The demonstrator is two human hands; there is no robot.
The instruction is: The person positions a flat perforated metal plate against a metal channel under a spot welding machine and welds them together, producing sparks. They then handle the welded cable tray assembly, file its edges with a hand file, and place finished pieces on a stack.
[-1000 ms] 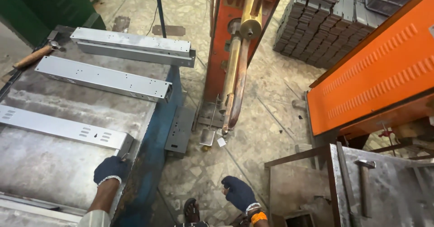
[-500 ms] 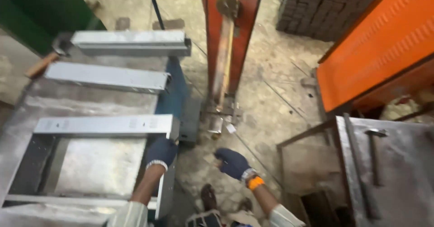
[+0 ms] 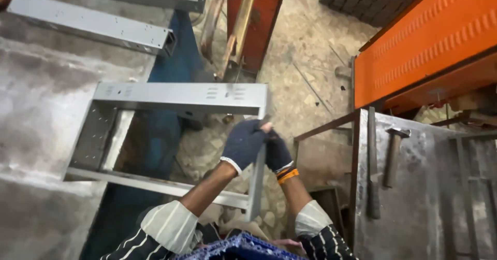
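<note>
A wide grey metal counter [image 3: 46, 110] fills the left side of the view, its blue base showing along the edge. To the right, an orange louvred panel [image 3: 424, 42] is seen slanting across the upper corner, and below it a second steel counter [image 3: 414, 203] carries a hammer [image 3: 394, 154] and a long dark bar [image 3: 373, 161], lying side by side but apart. The rough concrete floor [image 3: 310, 58] is seen between them, with an orange upright machine frame [image 3: 259, 16] standing at the top.

A rectangular frame of grey folded sheet metal [image 3: 178, 97] is held half on the left counter and half out over the floor, its right-hand side hanging past the counter's edge. Beyond it, two long grey channel sections [image 3: 93, 24] are laid across the same counter, well apart from the frame.

The frame's right upright is gripped by both gloved hands. The left hand [image 3: 243, 143], in a dark blue glove, is wrapped around that upright just below the upper corner, its grip closed on the metal. The right hand [image 3: 277, 154], also gloved and with an orange band at the wrist, is closed on the same upright from the other side, touching the left hand. Striped sleeves with white cuffs are seen at the bottom.
</note>
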